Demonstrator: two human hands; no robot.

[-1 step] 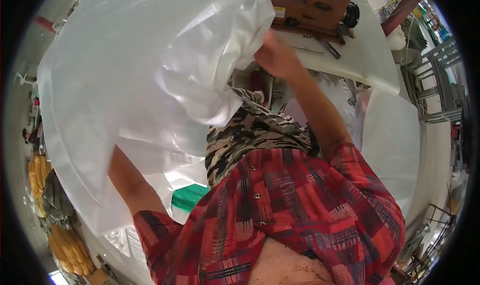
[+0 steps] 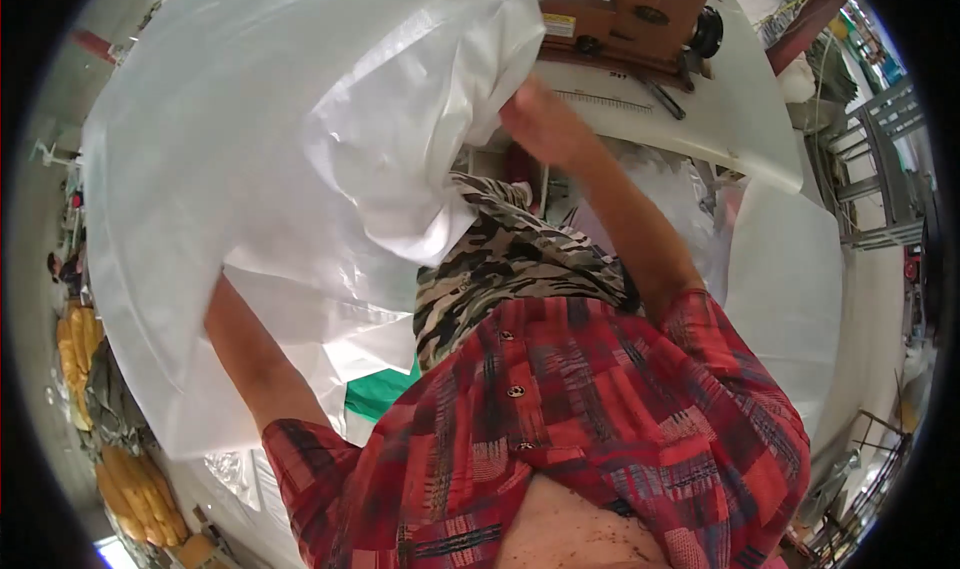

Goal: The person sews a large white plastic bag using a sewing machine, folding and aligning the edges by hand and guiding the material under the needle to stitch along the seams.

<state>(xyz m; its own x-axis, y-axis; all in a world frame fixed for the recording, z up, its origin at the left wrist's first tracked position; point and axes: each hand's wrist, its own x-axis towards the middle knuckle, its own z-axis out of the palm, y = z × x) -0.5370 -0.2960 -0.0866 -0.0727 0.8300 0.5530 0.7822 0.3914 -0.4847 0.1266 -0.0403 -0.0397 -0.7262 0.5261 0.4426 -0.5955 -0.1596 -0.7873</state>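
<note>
A large white plastic-like sheet (image 2: 220, 149) spreads over the left half of the view, shiny and creased. My right hand (image 2: 545, 124) is closed on its bunched edge, just in front of a brown sewing machine (image 2: 645, 19). One corner of the sheet hangs in a fold over my camouflage trousers (image 2: 500, 259). My left forearm (image 2: 260, 359) reaches in under the sheet's near left part. The sheet covers my left hand, so its fingers are hidden.
The machine stands on a pale table (image 2: 730, 119) with a printed ruler and a small dark tool (image 2: 662, 99) beside it. Something green (image 2: 380, 394) lies below the sheet. Yellow bundles (image 2: 140, 494) are at lower left, a metal rack (image 2: 880, 169) at right.
My left arm has shifted slightly left, and the sheet's near left corner has risen a little. My right hand has moved slightly left and nearer with the sheet's edge.
</note>
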